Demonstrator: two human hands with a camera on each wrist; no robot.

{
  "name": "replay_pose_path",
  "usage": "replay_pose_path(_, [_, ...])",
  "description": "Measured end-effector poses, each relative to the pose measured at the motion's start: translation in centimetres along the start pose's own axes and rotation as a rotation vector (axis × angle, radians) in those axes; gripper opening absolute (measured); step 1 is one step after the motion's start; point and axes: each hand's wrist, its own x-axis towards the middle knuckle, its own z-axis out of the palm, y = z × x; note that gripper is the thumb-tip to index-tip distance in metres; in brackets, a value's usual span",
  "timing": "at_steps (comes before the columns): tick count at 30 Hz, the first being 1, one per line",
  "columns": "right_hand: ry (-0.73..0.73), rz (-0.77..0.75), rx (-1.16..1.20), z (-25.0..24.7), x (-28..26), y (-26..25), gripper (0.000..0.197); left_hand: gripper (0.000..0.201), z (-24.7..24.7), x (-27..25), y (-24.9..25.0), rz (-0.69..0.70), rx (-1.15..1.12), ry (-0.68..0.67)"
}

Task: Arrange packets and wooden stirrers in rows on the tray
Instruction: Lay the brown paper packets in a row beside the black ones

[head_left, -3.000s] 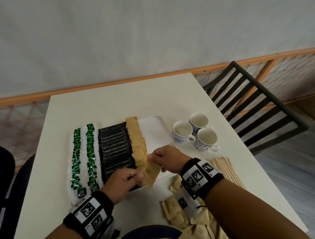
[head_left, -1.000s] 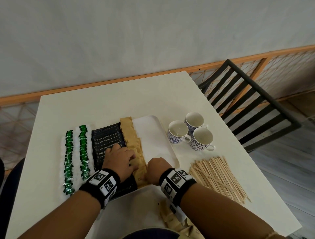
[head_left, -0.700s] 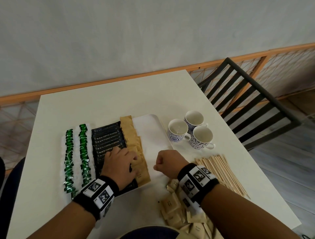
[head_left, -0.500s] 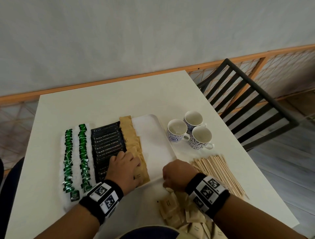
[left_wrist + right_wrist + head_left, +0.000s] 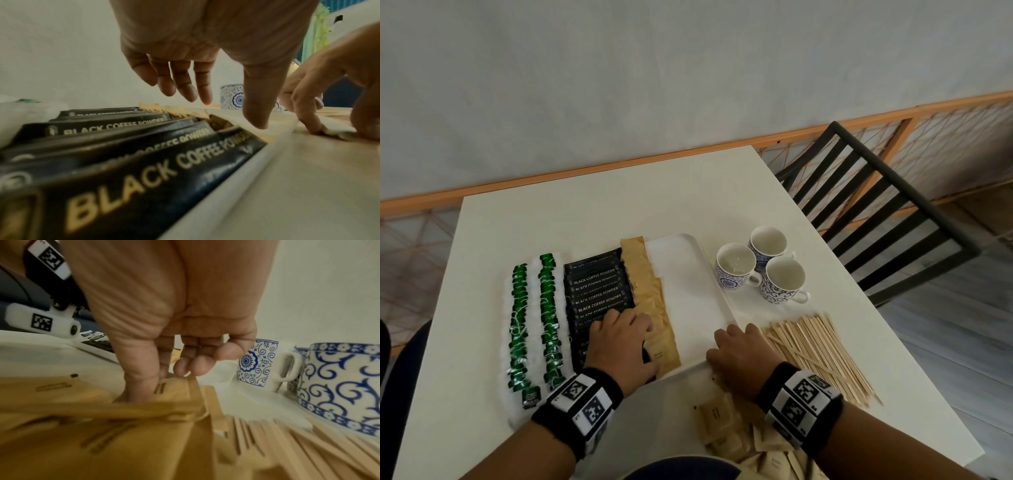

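Under the left hand (image 5: 621, 342) the near black coffee packets (image 5: 599, 294) and part of the brown packet row (image 5: 650, 301) are hidden, and whether its fingers touch them cannot be told. The right hand (image 5: 739, 356) hides its own fingertips from the head view; beneath it, its thumb (image 5: 141, 378) is buried among loose brown packets (image 5: 82, 434), blurred and cut by the frame's lower edge. Print on those packets is unreadable. The wooden stirrers (image 5: 298, 443) beside the hand smear into streaks.

The head camera looks steeply down on the white table (image 5: 592, 219) from the seated person's side. Both wrist cameras sit almost at tabletop level, facing twelve o'clock past the fingers; all three views share the blue-patterned cups (image 5: 736, 270) (image 5: 231, 97) (image 5: 261, 363).
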Motion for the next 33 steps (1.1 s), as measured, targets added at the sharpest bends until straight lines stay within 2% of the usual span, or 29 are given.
replay_pose_path(6, [0.085, -0.126, 0.001, -0.5, 0.4, 0.4, 0.033, 0.051, -0.4, -1.4, -1.2, -0.083, -0.082, 0.010])
replay_pose_path(9, [0.019, -0.164, 0.093, -1.8, 0.3, 0.4, 0.021, 0.048, -0.6, -1.8, -1.6, -0.093, -0.153, -0.012])
replay_pose_path(12, [-0.052, -0.090, 0.388, -2.8, 0.8, 0.9, 0.014, 0.051, -0.6, -2.0, -1.9, -0.033, -0.269, -0.050])
replay_pose_path(14, [-0.024, -0.007, 0.655, -3.4, 1.2, 1.1, 0.019, 0.056, -0.5, -1.9, -1.9, 0.041, -0.371, -0.063])
replay_pose_path(16, [0.018, 0.013, 0.781, -4.2, 1.8, 1.1, 0.029, 0.066, -0.2, -1.8, -1.8, 0.128, -0.474, -0.096])
replay_pose_path(17, [0.026, 0.012, 0.827, -4.5, 2.1, 1.0, 0.032, 0.066, -0.2, -1.7, -1.8, 0.158, -0.538, -0.112])
replay_pose_path(19, [0.017, 0.028, 0.951, -5.1, 2.5, 0.7, 0.037, 0.053, -0.4, -1.5, -1.5, 0.188, -0.671, -0.118])
replay_pose_path(21, [0.003, 0.058, 1.079, -5.1, 3.0, 0.6, 0.037, 0.049, -0.8, -1.4, -1.1, 0.181, -0.769, -0.118])
replay_pose_path(24, [-0.017, 0.068, 1.248, -4.9, 3.4, 0.1, 0.029, 0.046, -1.4, -1.6, -0.9, 0.165, -0.779, -0.116])
replay_pose_path(28, [-0.018, 0.134, 1.538, -4.7, 3.4, -0.5, 0.021, 0.061, -1.6, -1.8, -1.1, 0.138, -0.784, -0.083])
replay_pose_path(30, [-0.035, 0.180, 1.670, -4.5, 3.5, -0.5, 0.018, 0.055, -1.7, -1.9, -1.1, 0.126, -0.808, -0.065])
replay_pose_path(32, [-0.069, 0.172, 1.645, -4.5, 3.3, -0.3, 0.014, 0.046, -2.0, -2.0, -1.0, 0.112, -0.834, -0.067])
replay_pose_path(33, [-0.090, 0.155, 1.587, -4.5, 3.2, -0.2, 0.014, 0.050, -2.0, -2.0, -1.0, 0.114, -0.826, -0.058])
